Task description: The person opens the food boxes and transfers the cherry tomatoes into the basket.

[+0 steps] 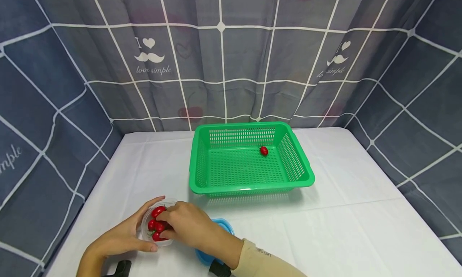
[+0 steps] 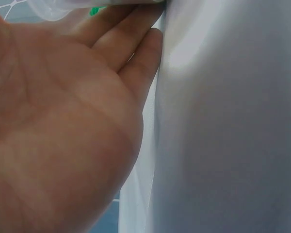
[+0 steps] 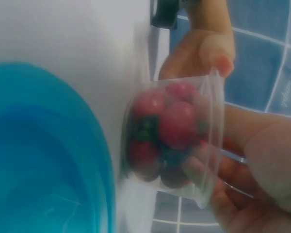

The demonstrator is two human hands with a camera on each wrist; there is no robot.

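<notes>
I find these cherry tomatoes [image 1: 159,226] in the clear tub [image 1: 144,231] my left hand [image 1: 120,233] cups, my right hand [image 1: 189,223] bent-fingered among them, grip indeterminable: presumably light, slick, bruisable, best pinched mid-body.

Grey-blue, white-gridded curtains [image 1: 245,56] hang around three sides of a white-covered table [image 1: 343,229].

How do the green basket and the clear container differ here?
The green basket is coloured and slotted; the clear container is see-through with smooth walls.
The basket is much larger than the container.
The basket holds one red tomato; the container holds several tomatoes.
No hand touches the basket, while the left hand holds the container.
Both are open-topped.
</notes>
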